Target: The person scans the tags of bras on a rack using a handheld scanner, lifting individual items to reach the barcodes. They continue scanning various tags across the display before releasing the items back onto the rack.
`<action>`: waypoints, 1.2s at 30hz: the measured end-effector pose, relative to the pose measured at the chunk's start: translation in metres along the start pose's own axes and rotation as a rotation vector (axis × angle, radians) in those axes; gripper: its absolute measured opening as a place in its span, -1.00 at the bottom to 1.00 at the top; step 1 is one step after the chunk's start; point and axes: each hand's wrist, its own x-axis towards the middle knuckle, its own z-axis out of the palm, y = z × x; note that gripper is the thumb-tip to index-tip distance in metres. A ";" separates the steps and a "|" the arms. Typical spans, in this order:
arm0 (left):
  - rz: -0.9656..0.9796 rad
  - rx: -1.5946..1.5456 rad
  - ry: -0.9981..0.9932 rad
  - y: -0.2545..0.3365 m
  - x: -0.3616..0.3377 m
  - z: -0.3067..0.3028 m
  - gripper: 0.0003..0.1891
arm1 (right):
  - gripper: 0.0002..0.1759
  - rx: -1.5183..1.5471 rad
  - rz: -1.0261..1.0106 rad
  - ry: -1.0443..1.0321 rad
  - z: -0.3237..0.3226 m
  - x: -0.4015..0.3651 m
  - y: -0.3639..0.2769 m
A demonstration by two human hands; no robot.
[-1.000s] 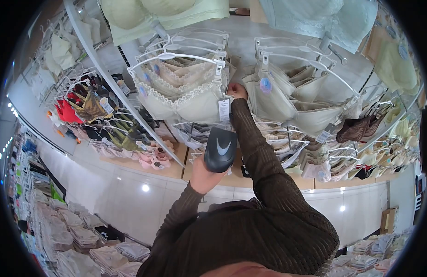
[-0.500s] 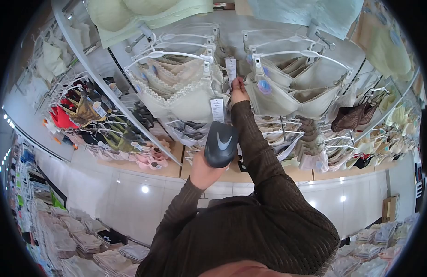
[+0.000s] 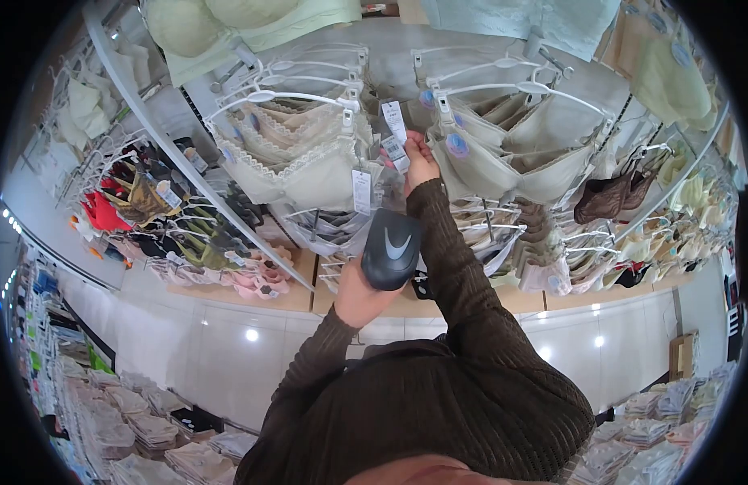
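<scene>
In the head view, the person's left hand (image 3: 362,293) wraps around a black handheld scanner (image 3: 392,250), its fingers closed on the underside, where the exact grip is hidden. The scanner, marked with a grey curve on top, sits low in front of the rack with its far end toward the hanging garments.

The right hand (image 3: 422,160) reaches past the scanner, between two rows of bras. Its fingertips pinch a printed tag (image 3: 395,153) with a dark block of print; which fingers press on it cannot be told. A second white tag (image 3: 393,119) stands just above, tilted, close to the fingertips.

Left of that hand hangs a lace-edged cream bra (image 3: 309,174) on a white hanger (image 3: 297,98), with its own hanging label (image 3: 362,191) near the scanner's far end. On the other side is a plain beige bra (image 3: 503,166) bearing a round blue and violet sticker (image 3: 456,145).

A dark brown bra (image 3: 612,198) hangs farther right, and a red garment (image 3: 109,210) well to the left. Below the rack runs a wooden ledge (image 3: 463,301), above a pale shiny floor (image 3: 228,331).
</scene>
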 end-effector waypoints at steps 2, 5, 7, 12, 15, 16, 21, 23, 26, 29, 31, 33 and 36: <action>0.014 0.006 -0.004 -0.001 0.000 -0.002 -0.60 | -0.76 -0.039 -0.003 -0.021 0.002 -0.004 -0.001; 0.030 0.013 -0.001 -0.001 0.000 -0.003 -0.59 | -0.68 -0.121 -0.015 -0.041 0.003 -0.004 0.002; 0.034 0.014 0.010 0.000 0.000 -0.003 -0.60 | -0.64 -0.162 -0.024 -0.043 0.005 -0.005 0.003; 0.003 0.028 0.026 0.003 0.002 -0.005 -0.65 | -0.49 -0.167 -0.101 -0.122 0.004 0.000 0.012; -0.004 0.052 0.020 -0.002 0.003 -0.007 -0.65 | -0.47 -0.173 -0.087 -0.123 0.006 -0.007 0.009; -0.006 0.052 0.019 -0.003 0.004 -0.006 -0.65 | -0.47 -0.174 -0.086 -0.122 0.008 -0.010 0.004; -0.005 0.064 0.030 -0.006 0.007 -0.005 -0.64 | -0.50 -0.025 0.103 -0.028 0.015 -0.016 -0.009; -0.012 0.052 0.021 -0.004 0.009 -0.005 -0.64 | -0.50 0.039 0.122 -0.047 0.010 -0.013 -0.006; -0.020 0.041 0.018 -0.002 0.009 -0.005 -0.63 | -0.50 0.163 0.166 -0.077 0.010 -0.013 -0.007; -0.001 0.051 0.015 -0.008 0.008 -0.003 -0.61 | -0.50 0.273 0.232 -0.140 0.006 -0.010 -0.004; 0.021 0.060 0.008 -0.010 0.008 -0.003 -0.60 | -0.50 0.320 0.275 -0.194 -0.001 -0.004 0.001; 0.019 0.071 0.012 -0.009 0.008 -0.003 -0.60 | -0.48 0.532 0.418 -0.264 -0.004 -0.002 0.002; 0.020 0.065 0.016 -0.006 0.007 -0.003 -0.60 | -0.52 0.521 0.474 -0.253 -0.001 -0.005 -0.004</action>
